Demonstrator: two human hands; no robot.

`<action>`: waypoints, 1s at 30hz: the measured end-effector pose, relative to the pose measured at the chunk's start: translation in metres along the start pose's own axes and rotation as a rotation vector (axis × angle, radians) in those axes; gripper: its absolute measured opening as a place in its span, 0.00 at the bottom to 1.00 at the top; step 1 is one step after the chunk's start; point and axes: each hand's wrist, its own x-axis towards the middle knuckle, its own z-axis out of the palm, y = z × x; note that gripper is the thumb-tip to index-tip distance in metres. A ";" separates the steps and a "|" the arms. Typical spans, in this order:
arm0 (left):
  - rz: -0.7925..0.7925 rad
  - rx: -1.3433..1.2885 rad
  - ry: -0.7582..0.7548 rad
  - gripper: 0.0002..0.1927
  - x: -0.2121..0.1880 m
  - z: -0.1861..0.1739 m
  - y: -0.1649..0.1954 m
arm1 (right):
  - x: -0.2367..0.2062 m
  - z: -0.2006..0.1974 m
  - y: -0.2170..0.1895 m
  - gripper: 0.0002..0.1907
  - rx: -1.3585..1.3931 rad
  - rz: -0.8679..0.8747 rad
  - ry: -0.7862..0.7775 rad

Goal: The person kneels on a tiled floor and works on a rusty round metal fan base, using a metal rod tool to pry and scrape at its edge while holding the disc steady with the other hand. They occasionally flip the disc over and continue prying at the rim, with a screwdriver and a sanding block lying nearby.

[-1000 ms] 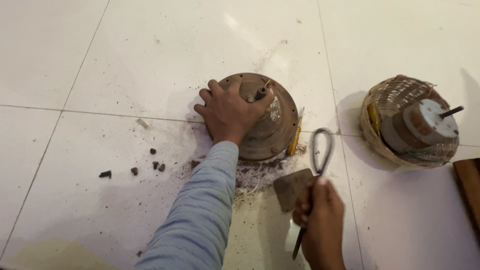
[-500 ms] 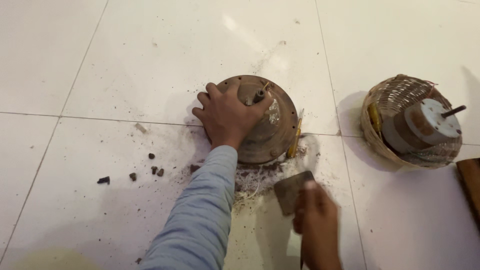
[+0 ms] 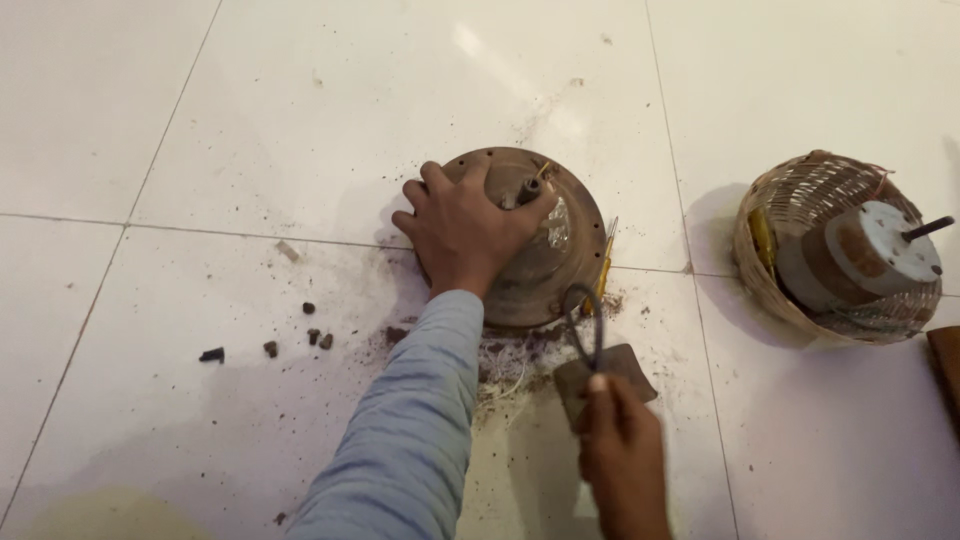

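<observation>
Left hand (image 3: 465, 232) spread flat, gripping a rusty domed motor cover (image 3: 545, 265) on white tile floor (image 3: 250, 120). Right hand (image 3: 620, 455), just below cover, closed round blurred looped metal tool (image 3: 585, 322). Wound stator (image 3: 840, 250) well right.

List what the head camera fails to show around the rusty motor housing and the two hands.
- Head view: the right hand and its looped tool are motion-blurred; the tool's type is unclear.
- The left hand hides part of the rusty housing's top.
- The brown object is cut off by the right edge.
- The dark bits on the floor are too small to identify.
</observation>
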 end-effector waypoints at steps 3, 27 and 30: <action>-0.031 0.000 -0.050 0.47 0.001 0.000 -0.001 | 0.005 -0.006 0.002 0.18 0.368 -0.194 0.168; -0.012 0.011 -0.032 0.44 0.002 -0.001 -0.002 | 0.018 -0.015 0.017 0.19 0.272 -0.147 0.088; 0.001 0.012 0.005 0.43 0.001 0.000 -0.002 | 0.020 -0.014 0.018 0.13 0.054 -0.022 0.080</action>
